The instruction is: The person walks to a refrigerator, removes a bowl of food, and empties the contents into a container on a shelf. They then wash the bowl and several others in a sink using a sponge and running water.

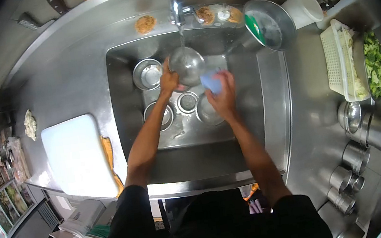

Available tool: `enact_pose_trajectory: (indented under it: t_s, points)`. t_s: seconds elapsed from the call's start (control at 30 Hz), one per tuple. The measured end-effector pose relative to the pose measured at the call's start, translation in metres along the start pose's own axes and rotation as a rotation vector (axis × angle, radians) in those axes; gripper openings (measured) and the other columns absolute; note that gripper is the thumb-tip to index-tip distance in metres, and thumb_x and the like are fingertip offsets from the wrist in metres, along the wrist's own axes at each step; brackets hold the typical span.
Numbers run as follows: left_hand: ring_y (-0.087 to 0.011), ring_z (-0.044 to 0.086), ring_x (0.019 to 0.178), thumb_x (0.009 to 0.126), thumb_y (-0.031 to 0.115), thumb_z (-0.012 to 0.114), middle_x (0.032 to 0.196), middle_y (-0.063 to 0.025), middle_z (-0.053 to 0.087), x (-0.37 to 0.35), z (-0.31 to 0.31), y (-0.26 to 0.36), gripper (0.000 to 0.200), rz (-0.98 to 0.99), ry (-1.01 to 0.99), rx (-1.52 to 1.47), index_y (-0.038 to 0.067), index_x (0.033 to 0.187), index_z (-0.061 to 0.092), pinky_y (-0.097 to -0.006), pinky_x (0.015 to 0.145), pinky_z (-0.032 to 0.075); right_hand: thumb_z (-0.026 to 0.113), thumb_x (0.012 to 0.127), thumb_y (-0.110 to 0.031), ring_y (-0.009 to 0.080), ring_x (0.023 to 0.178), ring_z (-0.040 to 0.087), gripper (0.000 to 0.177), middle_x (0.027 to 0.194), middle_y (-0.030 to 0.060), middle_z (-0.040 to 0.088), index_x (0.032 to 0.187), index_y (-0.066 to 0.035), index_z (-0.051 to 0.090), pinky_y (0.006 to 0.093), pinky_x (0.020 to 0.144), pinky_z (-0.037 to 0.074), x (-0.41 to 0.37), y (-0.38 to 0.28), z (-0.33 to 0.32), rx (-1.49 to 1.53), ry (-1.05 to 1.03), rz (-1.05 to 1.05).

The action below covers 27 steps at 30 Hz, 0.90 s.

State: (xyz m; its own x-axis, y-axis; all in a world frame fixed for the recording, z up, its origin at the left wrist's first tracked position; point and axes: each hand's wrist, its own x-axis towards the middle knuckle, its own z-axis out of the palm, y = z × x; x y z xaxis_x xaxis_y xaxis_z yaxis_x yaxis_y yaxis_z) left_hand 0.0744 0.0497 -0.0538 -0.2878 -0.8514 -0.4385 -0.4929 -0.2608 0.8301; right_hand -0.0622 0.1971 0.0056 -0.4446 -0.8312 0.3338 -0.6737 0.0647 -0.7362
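Note:
My left hand (169, 79) grips the rim of a round metal bowl (189, 66), which is tilted under the tap (177, 11). Water from the spout runs into this bowl. Beside it, my right hand (225, 94) has its fingers closed around a blue sponge (211, 82), slightly blurred. Down in the sink (186, 160) lie a metal pot (142, 71) at the upper left, another round metal container (164, 118) partly behind my left forearm, and a metal bowl (206, 113) partly covered by my right hand. The drain strainer (188, 102) is between them.
A white cutting board (77, 155) lies left of the sink, over an orange cloth (108, 154). Brown scrub pads (145, 24) sit on the back ledge. At the right are a large metal bowl (271, 21), a white basket (335, 66) of cut vegetables and several metal pots (355, 155).

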Motion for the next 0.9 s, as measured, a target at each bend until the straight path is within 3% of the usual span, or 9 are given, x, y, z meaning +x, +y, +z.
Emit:
enact_pose_trajectory:
  t_s: [0.13,0.23,0.27,0.37,0.47,0.5,0.63,0.77,0.9]
  points:
    - [-0.0380,0.053,0.109,0.093,0.046,0.042,0.126,-0.0225,0.049,-0.023,0.024,-0.018,0.056,0.420,0.131,-0.031,0.011,0.136,0.036,-0.0342,0.083,0.047,0.067,0.067,-0.001,0.0371,0.101,0.050,0.039,0.108,0.0203,0.049,0.103,-0.003,0.053,0.0410,0.088,0.041,0.044,0.026,0.100,-0.004,0.064,0.074]
    - [-0.0325,0.055,0.106,0.092,0.048,0.042,0.122,-0.0199,0.053,-0.009,-0.009,-0.021,0.056,0.173,0.091,-0.147,0.008,0.132,0.042,-0.0347,0.082,0.047,0.069,0.064,-0.003,0.0322,0.094,0.057,0.034,0.094,0.0161,0.062,0.096,-0.004,0.059,0.0395,0.088,0.043,0.033,0.035,0.104,0.234,-0.672,0.031]
    - [-0.0301,0.056,0.103,0.092,0.049,0.042,0.120,-0.0192,0.055,-0.008,-0.017,-0.031,0.057,0.131,0.048,-0.206,0.007,0.131,0.043,-0.0346,0.081,0.047,0.070,0.063,-0.005,0.0314,0.096,0.056,0.026,0.096,0.0134,0.062,0.088,-0.008,0.064,0.0394,0.088,0.043,0.028,0.073,0.098,0.533,-0.672,-0.181]
    - [-0.0255,0.059,0.094,0.091,0.050,0.044,0.106,-0.0193,0.061,-0.027,-0.013,-0.034,0.061,-0.145,-0.141,-0.147,0.002,0.129,0.044,-0.0349,0.077,0.048,0.070,0.059,-0.004,0.0311,0.098,0.055,0.027,0.095,0.0112,0.062,0.085,-0.010,0.066,0.0396,0.087,0.043,0.067,0.037,0.058,-0.235,-0.411,-0.421]
    - [-0.0251,0.062,0.074,0.091,0.045,0.048,0.093,-0.0183,0.065,-0.002,0.023,-0.061,0.056,-0.050,0.091,-0.232,-0.002,0.122,0.050,-0.0379,0.064,0.048,0.068,0.057,-0.005,0.0280,0.099,0.056,0.029,0.093,0.0088,0.062,0.085,-0.013,0.067,0.0388,0.084,0.043,0.037,0.027,0.089,0.039,-0.376,-0.160]
    - [-0.0250,0.062,0.071,0.090,0.042,0.050,0.090,-0.0179,0.065,0.003,0.018,-0.059,0.053,-0.028,0.184,-0.245,-0.002,0.120,0.052,-0.0382,0.063,0.047,0.067,0.059,-0.005,0.0278,0.096,0.056,0.032,0.094,0.0072,0.062,0.089,-0.016,0.068,0.0400,0.083,0.043,0.035,0.041,0.085,0.129,-0.910,0.010]
    - [-0.0206,0.061,0.070,0.089,0.039,0.054,0.085,-0.0150,0.065,0.002,0.006,-0.066,0.049,-0.059,0.024,-0.431,0.000,0.118,0.054,-0.0360,0.059,0.047,0.065,0.065,-0.010,0.0280,0.091,0.059,0.025,0.099,0.0069,0.063,0.089,-0.013,0.068,0.0429,0.084,0.044,0.051,0.027,0.002,-0.074,-0.296,-0.369]
    - [-0.0179,0.061,0.065,0.077,0.047,0.066,0.077,-0.0105,0.065,-0.019,0.077,-0.048,0.052,-0.017,-0.290,-0.353,0.000,0.098,0.064,-0.0349,0.055,0.047,0.054,0.080,-0.024,0.0241,0.104,0.054,0.032,0.112,0.0076,0.058,0.108,-0.009,0.059,0.0420,0.093,0.040,0.038,0.096,0.016,1.336,-0.055,0.750]
    - [-0.0280,0.064,0.070,0.072,0.050,0.070,0.071,-0.0176,0.064,-0.049,0.122,0.001,0.055,-0.028,-0.099,-0.190,-0.002,0.089,0.066,-0.0405,0.062,0.049,0.043,0.088,-0.038,0.0266,0.117,0.045,0.046,0.126,0.0097,0.050,0.123,-0.008,0.048,0.0447,0.101,0.034,-0.046,0.135,0.049,1.838,0.160,1.019]
